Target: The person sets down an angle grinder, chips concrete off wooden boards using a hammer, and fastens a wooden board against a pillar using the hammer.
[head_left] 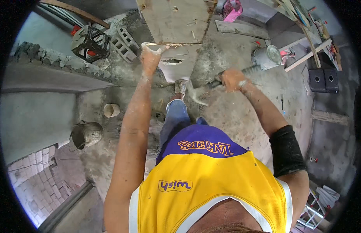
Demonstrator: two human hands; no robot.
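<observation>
My left hand point(151, 59) is closed on the upper left corner of a pale board piece point(184, 64), with the thumb along its splintered top edge. A jagged hole breaks through the middle of that piece. My right hand point(232, 80) grips the dark handle of a claw hammer point(196, 93), whose blurred metal head hangs just right of the piece's lower end. One of my shoes point(181, 86) is at that lower end; whether it presses on the piece I cannot tell. Beyond the splintered edge lies a larger plywood panel point(176, 21).
Hollow concrete blocks point(124, 43) and a dark stool point(89, 43) stand far left. A bucket point(85, 135) and a small container point(111, 110) sit on the left floor. A pale bucket point(267, 57) and leaning timber point(310, 48) are at right; a pink bag point(232, 10) lies far back.
</observation>
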